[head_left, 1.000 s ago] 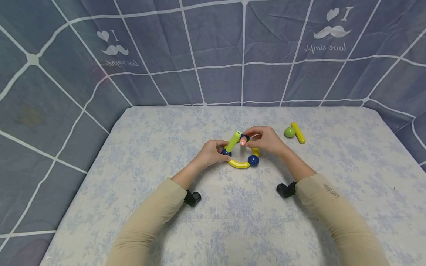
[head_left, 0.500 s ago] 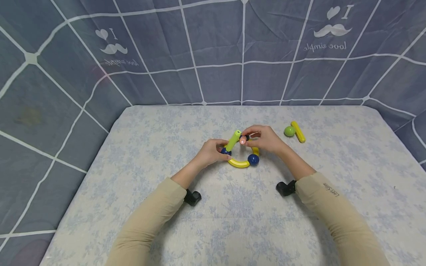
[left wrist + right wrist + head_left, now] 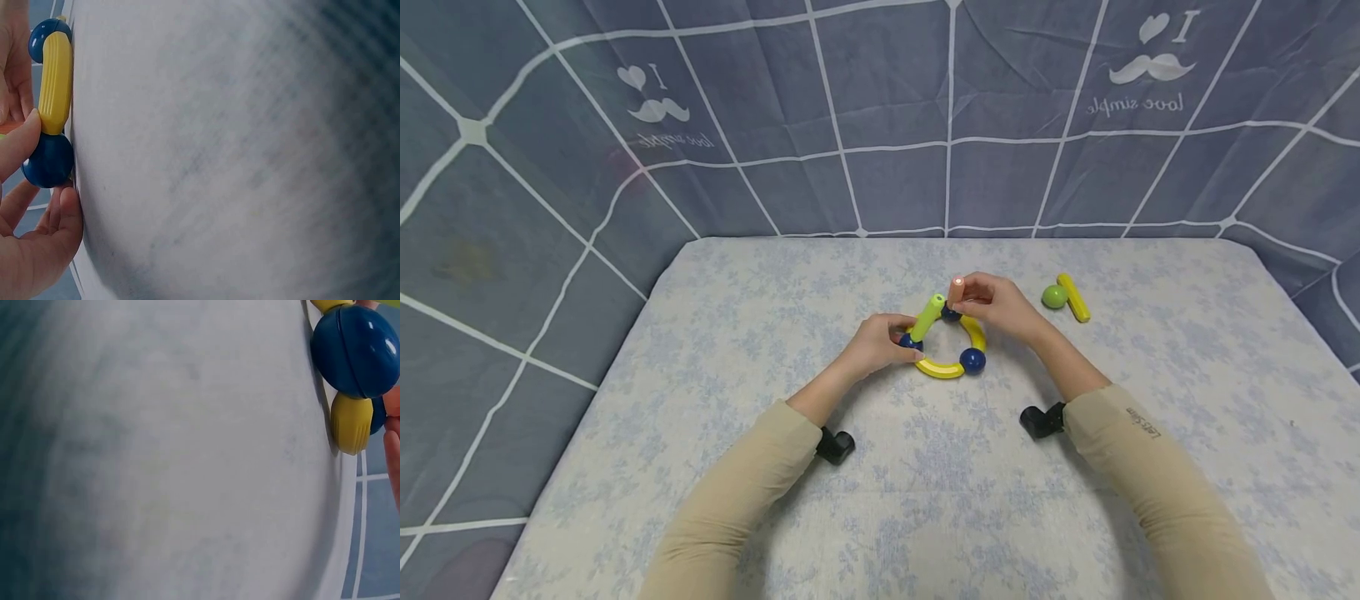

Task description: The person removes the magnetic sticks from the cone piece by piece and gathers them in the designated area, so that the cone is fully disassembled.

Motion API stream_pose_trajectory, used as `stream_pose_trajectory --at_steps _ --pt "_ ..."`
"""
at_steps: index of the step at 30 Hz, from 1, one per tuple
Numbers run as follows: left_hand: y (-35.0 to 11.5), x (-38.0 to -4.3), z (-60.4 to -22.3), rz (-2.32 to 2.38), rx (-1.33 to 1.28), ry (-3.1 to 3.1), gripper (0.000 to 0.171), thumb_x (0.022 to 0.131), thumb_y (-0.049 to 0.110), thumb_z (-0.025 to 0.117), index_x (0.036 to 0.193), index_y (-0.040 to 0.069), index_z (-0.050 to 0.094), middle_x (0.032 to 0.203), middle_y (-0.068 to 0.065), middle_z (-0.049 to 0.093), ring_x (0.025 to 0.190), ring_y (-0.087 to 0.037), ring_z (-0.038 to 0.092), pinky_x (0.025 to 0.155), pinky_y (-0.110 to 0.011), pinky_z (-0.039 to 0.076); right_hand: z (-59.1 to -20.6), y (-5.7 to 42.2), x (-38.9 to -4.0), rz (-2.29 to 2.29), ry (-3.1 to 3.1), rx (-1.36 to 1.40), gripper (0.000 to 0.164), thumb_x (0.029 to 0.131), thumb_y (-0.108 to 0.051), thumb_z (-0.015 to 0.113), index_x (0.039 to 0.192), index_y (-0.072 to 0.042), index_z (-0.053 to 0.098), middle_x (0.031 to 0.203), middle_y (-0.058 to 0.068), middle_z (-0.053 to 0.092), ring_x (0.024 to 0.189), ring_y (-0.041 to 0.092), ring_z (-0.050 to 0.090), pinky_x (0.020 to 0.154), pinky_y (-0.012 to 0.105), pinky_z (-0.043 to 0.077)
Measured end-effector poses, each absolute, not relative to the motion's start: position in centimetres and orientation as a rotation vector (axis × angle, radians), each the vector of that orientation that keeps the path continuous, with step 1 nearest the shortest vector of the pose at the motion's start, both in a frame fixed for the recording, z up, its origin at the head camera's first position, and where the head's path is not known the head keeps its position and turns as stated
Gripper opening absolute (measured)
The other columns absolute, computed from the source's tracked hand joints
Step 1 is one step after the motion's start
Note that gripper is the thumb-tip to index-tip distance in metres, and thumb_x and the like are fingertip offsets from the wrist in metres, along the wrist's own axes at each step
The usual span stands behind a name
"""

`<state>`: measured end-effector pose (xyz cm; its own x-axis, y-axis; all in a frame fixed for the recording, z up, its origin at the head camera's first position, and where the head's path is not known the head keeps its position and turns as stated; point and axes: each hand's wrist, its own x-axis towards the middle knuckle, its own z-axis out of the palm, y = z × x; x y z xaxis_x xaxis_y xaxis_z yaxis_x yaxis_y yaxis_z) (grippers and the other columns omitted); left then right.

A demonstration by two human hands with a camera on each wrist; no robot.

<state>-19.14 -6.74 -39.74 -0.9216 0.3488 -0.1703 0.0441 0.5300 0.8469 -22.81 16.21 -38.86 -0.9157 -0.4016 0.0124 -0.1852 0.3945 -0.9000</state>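
A ring of yellow curved rods joined by blue balls lies on the table. My left hand grips the left blue ball between thumb and fingers. From that ball a lime-green rod rises, leaning right. At the ring's far side, my right hand pinches an orange rod, roughly upright over the far blue ball. Whether rod and ball touch is hard to tell. The near-right blue ball sits untouched between two curved rods.
Right of the hands, a green ball lies beside a straight yellow rod. A patterned cloth covers the table. Blue-grey curtains with white lines hang behind and at the sides.
My right hand has shifted slightly away from me and turned the orange rod from pointing toward me to upright, bringing the far ball into view. My left hand keeps its hold.
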Motion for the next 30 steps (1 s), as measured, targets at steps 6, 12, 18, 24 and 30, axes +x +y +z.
stream_pose_trajectory --at_steps 6,12,18,24,30 --pt "-6.5 -19.2 -39.6 1.336 0.327 2.450 0.055 0.077 0.010 0.077 0.128 0.005 0.057 0.123 -0.008 0.059 0.099 -0.021 0.057 0.076 -0.027 0.050 -38.8 16.5 -23.3 -1.643 2.357 -0.349 0.032 0.093 -0.015 0.059 0.117 0.003 0.051 0.112 0.019 0.060 0.099 0.018 0.058 0.086 0.027 0.047" --pt "-6.5 -19.0 -39.5 1.343 0.321 2.453 0.054 0.077 0.009 0.077 0.127 0.006 0.058 0.122 -0.008 0.059 0.099 -0.021 0.057 0.074 -0.027 0.050 -38.9 16.7 -23.5 -1.717 2.260 -0.323 0.037 0.095 -0.019 0.054 0.123 0.004 0.045 0.114 0.019 0.061 0.100 0.013 0.059 0.094 0.032 0.044" --pt "-6.6 -18.9 -39.5 1.344 0.308 2.454 0.055 0.077 0.009 0.077 0.128 0.006 0.057 0.121 -0.008 0.059 0.100 -0.021 0.056 0.075 -0.028 0.050 -39.2 16.7 -23.8 -1.753 2.213 -0.291 0.040 0.097 -0.019 0.050 0.127 0.006 0.039 0.117 0.024 0.058 0.106 0.018 0.058 0.095 0.033 0.044" --pt "-6.6 -18.8 -39.3 1.327 0.284 2.458 0.056 0.077 0.010 0.077 0.129 0.006 0.056 0.122 -0.008 0.059 0.100 -0.021 0.056 0.075 -0.027 0.050 -39.6 16.6 -24.2 -1.768 2.202 -0.277 0.042 0.099 -0.016 0.046 0.132 0.007 0.033 0.119 0.028 0.054 0.104 0.015 0.057 0.095 0.033 0.043" --pt "-6.7 -18.8 -39.4 1.329 0.290 2.461 0.055 0.076 0.009 0.077 0.128 0.006 0.057 0.122 -0.008 0.058 0.100 -0.021 0.056 0.074 -0.026 0.050 -39.7 16.4 -24.3 -1.801 2.193 -0.267 0.040 0.099 -0.012 0.045 0.132 0.006 0.032 0.114 0.027 0.056 0.099 0.012 0.059 0.094 0.034 0.044"
